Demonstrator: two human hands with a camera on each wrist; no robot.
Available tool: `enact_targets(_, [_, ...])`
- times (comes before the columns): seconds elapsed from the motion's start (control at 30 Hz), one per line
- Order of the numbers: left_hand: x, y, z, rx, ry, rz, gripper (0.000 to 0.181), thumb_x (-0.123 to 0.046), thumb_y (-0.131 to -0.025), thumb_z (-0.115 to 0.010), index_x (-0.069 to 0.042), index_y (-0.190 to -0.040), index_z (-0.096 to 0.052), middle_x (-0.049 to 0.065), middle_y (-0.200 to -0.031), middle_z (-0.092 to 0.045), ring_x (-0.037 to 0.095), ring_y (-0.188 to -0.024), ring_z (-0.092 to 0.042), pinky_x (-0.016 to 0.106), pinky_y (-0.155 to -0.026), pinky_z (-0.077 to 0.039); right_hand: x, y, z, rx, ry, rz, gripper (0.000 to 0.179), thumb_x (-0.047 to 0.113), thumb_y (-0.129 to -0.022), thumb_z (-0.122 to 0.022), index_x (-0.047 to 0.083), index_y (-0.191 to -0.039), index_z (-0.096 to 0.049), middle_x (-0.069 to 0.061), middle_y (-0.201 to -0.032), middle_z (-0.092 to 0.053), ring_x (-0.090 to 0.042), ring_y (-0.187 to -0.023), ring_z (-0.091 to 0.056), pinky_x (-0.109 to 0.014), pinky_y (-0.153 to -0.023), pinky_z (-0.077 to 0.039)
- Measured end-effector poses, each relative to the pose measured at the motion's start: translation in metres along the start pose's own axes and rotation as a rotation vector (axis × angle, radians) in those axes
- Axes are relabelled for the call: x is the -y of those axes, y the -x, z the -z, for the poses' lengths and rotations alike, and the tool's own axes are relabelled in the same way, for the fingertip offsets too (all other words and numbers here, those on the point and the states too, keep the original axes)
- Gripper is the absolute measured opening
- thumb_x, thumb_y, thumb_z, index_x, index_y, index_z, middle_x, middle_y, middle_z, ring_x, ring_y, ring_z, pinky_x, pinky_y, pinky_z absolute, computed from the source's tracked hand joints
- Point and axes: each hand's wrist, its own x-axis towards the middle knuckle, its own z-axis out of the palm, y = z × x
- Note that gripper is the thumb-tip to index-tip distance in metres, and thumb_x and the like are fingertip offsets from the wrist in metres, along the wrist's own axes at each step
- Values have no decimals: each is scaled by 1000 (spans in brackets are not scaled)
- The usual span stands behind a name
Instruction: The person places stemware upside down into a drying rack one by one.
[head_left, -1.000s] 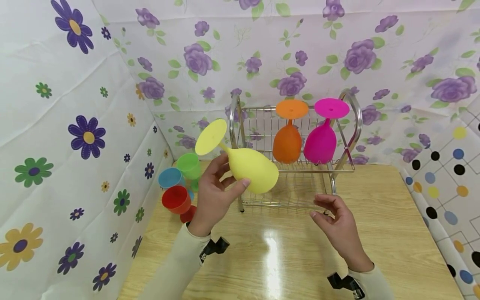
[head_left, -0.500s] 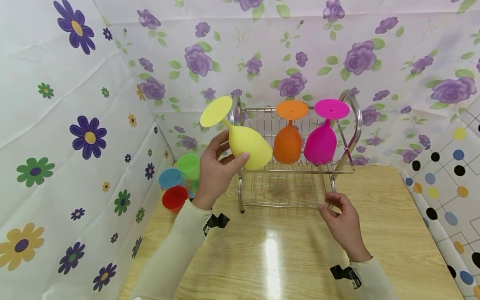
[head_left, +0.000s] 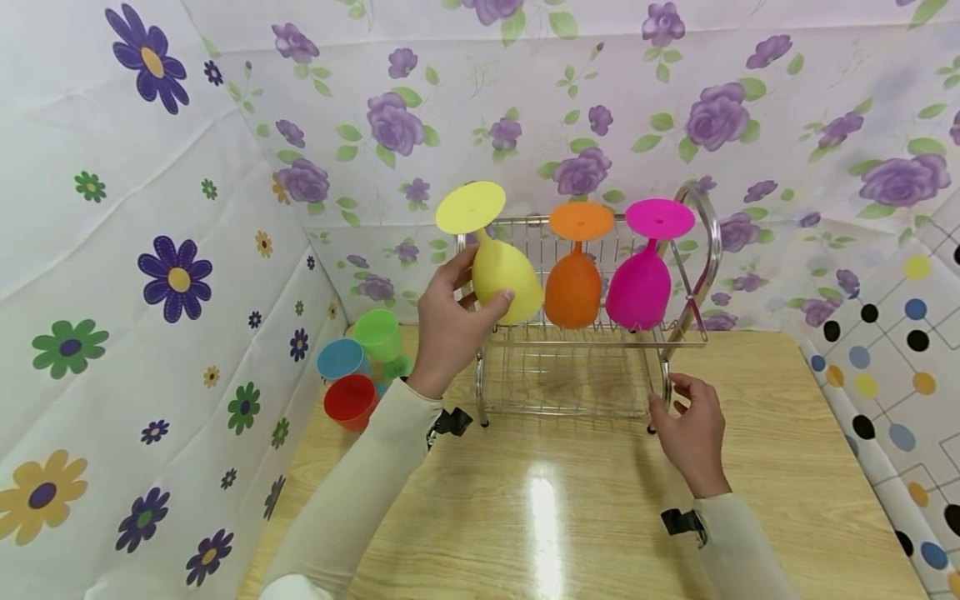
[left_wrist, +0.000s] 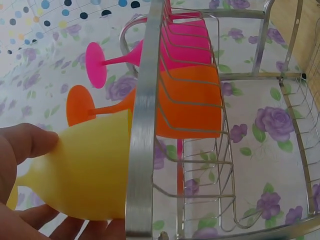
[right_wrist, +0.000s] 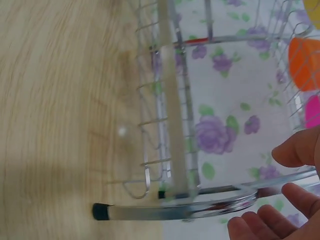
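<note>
Two goblets sit with the mouth down in the upper tier of the metal rack: the orange goblet in the middle and the pink goblet to its right, each with its round foot on top. The yellow goblet is at the left end of this same tier, tilted, its foot leaning to the left. The left hand pinches it by the bowl, the thumb in front and the fingers behind. The right hand is at the right front leg of the rack, with thumb and fingers parted and a metal bar between them; I cannot tell if it grips.

On the table, at the left, the green cup, the blue cup and the red cup are upright and close together. The red cup covers part of the blue one.

In the left wrist view, the front rail hides the rim of the yellow goblet, so whether it touches the wires is not clear. The right wrist view cuts the orange and pink bowls at its edge.
</note>
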Motion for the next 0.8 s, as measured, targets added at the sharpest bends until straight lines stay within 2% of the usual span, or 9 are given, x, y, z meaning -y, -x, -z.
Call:
enact_targets(0.1, [-1, -1, -6, -3, -54, 3, 72, -22, -90, -84, -10, -154, -55, 10, -145, -61, 25, -129, -63, 43, -104, -60, -8, -4, -5, -11, 6, -5, 45, 17, -101, -69, -2, -140, -58, -23, -134, -54, -39, -124, -57, -60, -103, -55])
enact_targets(0.33, [-3, -4, -16, -2, -228, 12, 72, -22, -90, -84, -7, -154, -55, 14, -141, -63, 28, -128, -64, 44, -103, -61, -23, -13, -15, -46, 23, -25, 42, 19, -102, -68, 2, -140, -59, -20, -128, -59, -37, -117, -65, -54, -98, -59])
enact_targets(0.4, [-4, -5, -19, -2, -272, 11, 73, -22, -90, -84, -6, -154, -54, 16, -141, -63, 29, -128, -65, 45, -101, -62, -26, -15, -17, -79, 31, -20, 39, 16, -102, -69, 3, -137, -62, -19, -124, -63, -35, -112, -67, -43, -92, -63])
enact_targets(0.47, [-5, -6, -21, -2, -315, 14, 73, -22, -89, -84, -4, -154, -54, 17, -141, -64, 31, -126, -65, 46, -100, -62, -29, -16, -19, -119, 41, -3, 36, 13, -100, -69, 2, -134, -64, -18, -119, -66, -33, -106, -69, -25, -84, -63])
enact_targets(0.57, [-5, -9, -25, 6, -384, 27, 73, -22, -90, -84, -3, -153, -54, 17, -143, -64, 33, -126, -66, 46, -100, -62, -30, -17, -19, -170, 47, 24, 32, 9, -99, -70, 1, -130, -68, -18, -112, -69, -29, -98, -70, -4, -73, -51])
enact_targets(0.63, [-3, -10, -27, 17, -417, 39, 72, -21, -91, -84, -2, -153, -53, 17, -145, -63, 34, -127, -66, 47, -102, -61, -31, -17, -19, -183, 45, 33, 32, 8, -98, -71, 1, -130, -70, -18, -110, -70, -30, -96, -70, 1, -71, -45])
enact_targets(0.8, [3, -14, -31, 51, -456, 69, 73, -21, -93, -82, 0, -154, -51, 17, -146, -63, 34, -128, -65, 49, -105, -59, -31, -17, -17, -178, 45, 19, 32, 8, -98, -71, 1, -129, -72, -19, -110, -72, -34, -95, -73, 4, -70, -42])
